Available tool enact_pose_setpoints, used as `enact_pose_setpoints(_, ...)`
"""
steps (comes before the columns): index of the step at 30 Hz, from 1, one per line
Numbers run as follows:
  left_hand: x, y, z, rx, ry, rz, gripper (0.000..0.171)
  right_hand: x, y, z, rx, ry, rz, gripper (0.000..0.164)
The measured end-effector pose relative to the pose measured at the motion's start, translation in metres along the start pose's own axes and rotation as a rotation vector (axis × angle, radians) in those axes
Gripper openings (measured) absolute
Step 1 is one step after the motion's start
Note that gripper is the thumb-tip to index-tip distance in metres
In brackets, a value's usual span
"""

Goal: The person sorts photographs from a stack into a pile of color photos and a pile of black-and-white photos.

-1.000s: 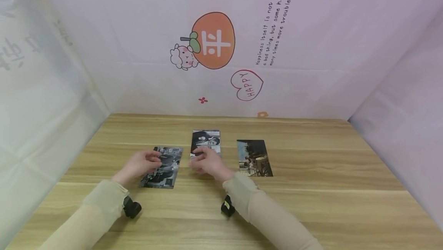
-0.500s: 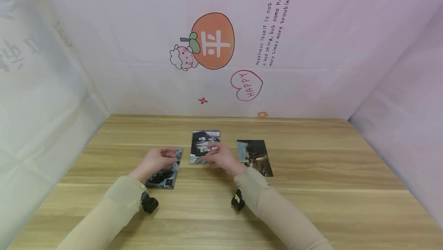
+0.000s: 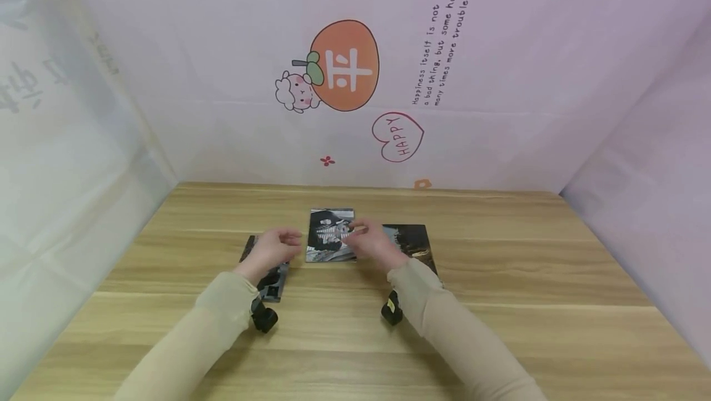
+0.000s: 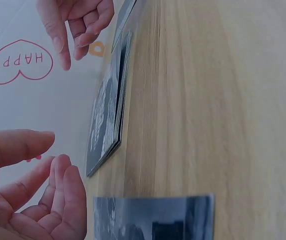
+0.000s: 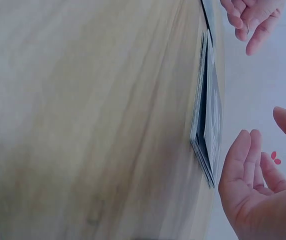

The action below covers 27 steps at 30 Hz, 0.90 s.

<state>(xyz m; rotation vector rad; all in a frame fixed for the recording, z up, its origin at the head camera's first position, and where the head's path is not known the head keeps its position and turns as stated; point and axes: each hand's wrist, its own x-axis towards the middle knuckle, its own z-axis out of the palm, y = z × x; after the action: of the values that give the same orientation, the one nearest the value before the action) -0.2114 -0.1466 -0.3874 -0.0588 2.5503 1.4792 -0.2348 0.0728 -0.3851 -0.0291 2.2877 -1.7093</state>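
A stack of black-and-white photo cards lies at the middle of the table; in the left wrist view the stack shows several layers with a gap under the top card. My left hand hovers over another black-and-white photo card, hiding much of it, its fingertips left of the stack. At the stack's right edge is my right hand, partly covering a dark colour photo card. In the wrist views the fingers of my left hand and right hand are relaxed and apart, holding nothing.
The wood-grain table runs back to a white printed cloth, with more cloth hanging on both sides. A black wrist camera is strapped to my left wrist, and another camera to my right.
My left hand has moved right across the left card toward the middle stack. My right hand has shifted right, from the stack's lower left to its right edge. The cards look unmoved.
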Motion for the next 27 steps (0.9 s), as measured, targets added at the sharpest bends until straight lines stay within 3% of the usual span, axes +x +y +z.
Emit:
enact_pose_setpoints(10,0.007,0.008,0.010,-0.028,0.005,-0.010,0.044,0.004,0.002,-0.009,-0.038,0.042,0.019,0.048)
enact_pose_setpoints(27,0.016,0.006,0.019,-0.043,0.061,-0.031,0.047,0.007,0.009,-0.008,0.028,0.043,0.045,0.051)
